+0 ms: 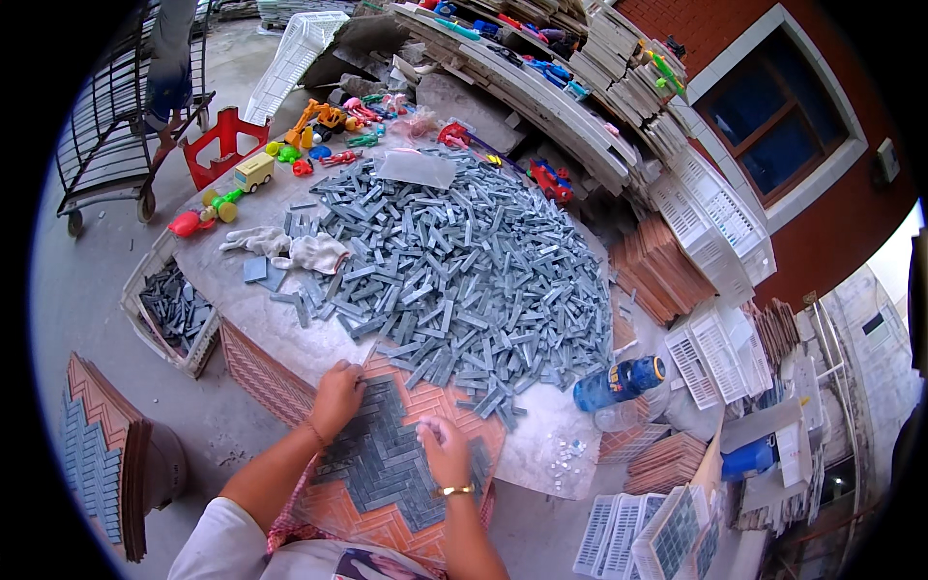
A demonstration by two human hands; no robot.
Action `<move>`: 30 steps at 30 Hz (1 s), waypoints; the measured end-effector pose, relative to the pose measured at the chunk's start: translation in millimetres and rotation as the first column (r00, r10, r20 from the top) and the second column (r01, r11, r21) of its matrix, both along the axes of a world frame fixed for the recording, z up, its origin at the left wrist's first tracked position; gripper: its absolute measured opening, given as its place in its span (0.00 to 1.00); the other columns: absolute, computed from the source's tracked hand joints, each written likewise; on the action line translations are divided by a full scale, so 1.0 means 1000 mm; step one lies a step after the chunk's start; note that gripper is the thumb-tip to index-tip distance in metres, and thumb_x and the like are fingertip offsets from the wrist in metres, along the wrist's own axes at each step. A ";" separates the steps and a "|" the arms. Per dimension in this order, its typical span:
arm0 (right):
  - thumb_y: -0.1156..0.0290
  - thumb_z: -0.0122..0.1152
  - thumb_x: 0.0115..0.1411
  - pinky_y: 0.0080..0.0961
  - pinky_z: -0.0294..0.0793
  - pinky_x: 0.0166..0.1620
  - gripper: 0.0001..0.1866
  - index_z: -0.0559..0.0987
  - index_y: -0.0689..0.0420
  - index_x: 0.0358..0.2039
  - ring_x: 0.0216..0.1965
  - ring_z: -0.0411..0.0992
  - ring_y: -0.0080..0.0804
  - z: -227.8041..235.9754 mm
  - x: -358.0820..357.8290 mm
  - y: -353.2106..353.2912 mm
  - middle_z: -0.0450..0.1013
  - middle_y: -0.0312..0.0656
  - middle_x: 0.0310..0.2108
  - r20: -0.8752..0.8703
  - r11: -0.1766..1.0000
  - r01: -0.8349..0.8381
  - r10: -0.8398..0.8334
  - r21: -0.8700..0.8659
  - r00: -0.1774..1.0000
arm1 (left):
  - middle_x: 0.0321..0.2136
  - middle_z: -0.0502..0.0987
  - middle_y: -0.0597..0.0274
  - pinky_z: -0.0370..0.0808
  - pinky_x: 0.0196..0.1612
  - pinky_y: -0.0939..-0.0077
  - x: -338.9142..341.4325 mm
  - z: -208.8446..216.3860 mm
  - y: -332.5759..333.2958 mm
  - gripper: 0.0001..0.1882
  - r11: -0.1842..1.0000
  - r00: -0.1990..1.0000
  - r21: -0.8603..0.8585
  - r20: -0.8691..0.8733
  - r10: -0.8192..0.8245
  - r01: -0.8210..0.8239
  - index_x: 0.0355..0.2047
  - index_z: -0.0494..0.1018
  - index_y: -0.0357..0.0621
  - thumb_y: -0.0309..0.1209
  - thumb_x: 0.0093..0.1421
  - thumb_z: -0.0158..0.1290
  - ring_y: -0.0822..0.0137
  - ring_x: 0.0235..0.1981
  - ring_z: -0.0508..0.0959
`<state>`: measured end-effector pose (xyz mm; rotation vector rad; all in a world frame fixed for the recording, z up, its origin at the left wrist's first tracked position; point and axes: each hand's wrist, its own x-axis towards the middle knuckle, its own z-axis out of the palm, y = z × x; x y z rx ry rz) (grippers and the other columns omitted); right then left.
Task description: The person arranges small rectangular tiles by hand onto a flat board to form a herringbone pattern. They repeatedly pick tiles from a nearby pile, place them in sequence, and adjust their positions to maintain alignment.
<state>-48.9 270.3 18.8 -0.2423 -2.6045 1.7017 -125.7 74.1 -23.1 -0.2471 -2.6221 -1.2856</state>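
An orange herringbone-slotted tray (pixel 367 522) lies in front of me, its middle filled with dark grey stone strips (pixel 387 464). My left hand (pixel 338 391) is at the tray's far left edge, fingers curled together. Over the right part of the filled pattern is my right hand (pixel 445 449), thumb and fingers drawn into a pinch. Whatever either hand holds is too small or hidden to make out. Just beyond the tray rises a large heap of loose grey strips (pixel 464 261), spilling down to its far edge.
Left of the heap lie white gloves (pixel 290 249) and a crate of dark strips (pixel 179 309). Plastic toys (pixel 253 172) line the table's far left. A blue bottle (pixel 619 383) stands right. Stacked trays (pixel 101 454) flank me; a person's legs (pixel 172 68) show beside a cart (pixel 116 116).
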 end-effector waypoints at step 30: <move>0.74 0.57 0.50 0.29 0.74 0.30 0.08 0.76 0.60 0.32 0.26 0.75 0.36 -0.040 -0.062 -0.012 0.75 0.46 0.24 -0.107 0.898 -0.035 0.091 0.438 0.990 | 0.28 0.70 0.51 0.69 0.39 0.61 -0.001 -0.007 -0.002 0.04 0.995 0.995 0.028 -0.006 -0.100 0.100 0.25 0.72 0.38 0.22 0.47 0.52 0.50 0.34 0.71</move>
